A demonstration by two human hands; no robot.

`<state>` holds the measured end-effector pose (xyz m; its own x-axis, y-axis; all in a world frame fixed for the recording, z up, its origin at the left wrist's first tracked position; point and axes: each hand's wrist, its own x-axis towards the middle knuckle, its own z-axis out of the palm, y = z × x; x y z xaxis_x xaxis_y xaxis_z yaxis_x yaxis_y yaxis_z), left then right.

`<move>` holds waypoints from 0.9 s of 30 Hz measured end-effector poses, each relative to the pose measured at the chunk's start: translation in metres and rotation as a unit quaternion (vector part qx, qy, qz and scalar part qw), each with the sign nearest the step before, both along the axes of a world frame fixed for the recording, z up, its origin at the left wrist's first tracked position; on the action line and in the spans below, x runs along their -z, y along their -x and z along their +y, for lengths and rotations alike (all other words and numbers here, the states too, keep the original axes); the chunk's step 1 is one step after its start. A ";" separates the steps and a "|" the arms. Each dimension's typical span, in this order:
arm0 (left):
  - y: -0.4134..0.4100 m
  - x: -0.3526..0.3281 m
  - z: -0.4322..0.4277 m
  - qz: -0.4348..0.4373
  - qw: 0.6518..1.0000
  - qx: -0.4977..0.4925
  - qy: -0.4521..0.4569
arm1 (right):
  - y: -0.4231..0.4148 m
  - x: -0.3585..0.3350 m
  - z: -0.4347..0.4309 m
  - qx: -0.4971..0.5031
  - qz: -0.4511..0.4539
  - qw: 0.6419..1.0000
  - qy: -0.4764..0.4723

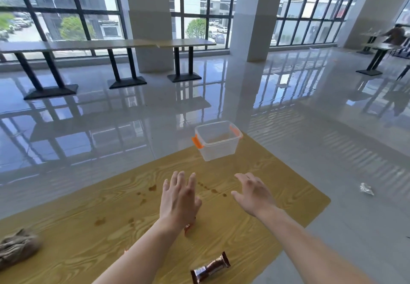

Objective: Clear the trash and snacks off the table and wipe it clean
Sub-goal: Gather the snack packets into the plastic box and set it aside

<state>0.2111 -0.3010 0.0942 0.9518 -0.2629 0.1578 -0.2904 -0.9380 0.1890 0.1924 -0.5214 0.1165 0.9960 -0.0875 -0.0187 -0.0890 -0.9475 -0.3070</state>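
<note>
My left hand [179, 197] hovers open over the middle of the wooden table [255, 173], fingers spread. My right hand [254, 192] is open beside it, to the right. A clear plastic bin [216, 140] with orange handles stands empty at the table's far corner, beyond both hands. Brown spill stains [153, 188] dot the tabletop around the hands. A brown snack wrapper [210, 268] lies near the front edge. A small reddish wrapper [189, 227] peeks out from under my left wrist, mostly hidden. A beige cloth [17, 247] sits bunched at the left edge.
A crumpled white scrap [366, 188] lies on the shiny floor right of the table. Long tables [111, 44] on black bases line the windows behind. A person [395, 35] is at another table far right.
</note>
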 end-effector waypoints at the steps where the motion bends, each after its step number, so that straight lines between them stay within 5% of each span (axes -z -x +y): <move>1: -0.009 0.002 -0.002 0.001 1.000 -0.005 0.001 | -0.012 0.002 -0.003 0.000 0.001 1.000 -0.002; 11: -0.142 0.018 -0.063 0.046 0.994 -0.084 0.057 | -0.182 0.017 -0.071 -0.002 -0.002 1.000 -0.031; 17: -0.228 0.024 -0.107 0.098 0.967 -0.165 0.166 | -0.282 0.032 -0.115 -0.035 -0.002 0.997 -0.073; 27: -0.322 0.061 -0.132 0.163 0.934 -0.248 0.202 | -0.381 0.074 -0.143 -0.021 0.070 0.996 -0.044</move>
<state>0.5327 -0.4326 0.0332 0.9556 0.2410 -0.1698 0.2948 -0.7755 0.5583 0.5730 -0.6644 0.0427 0.9858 -0.0379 -0.1634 -0.0978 -0.9216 -0.3757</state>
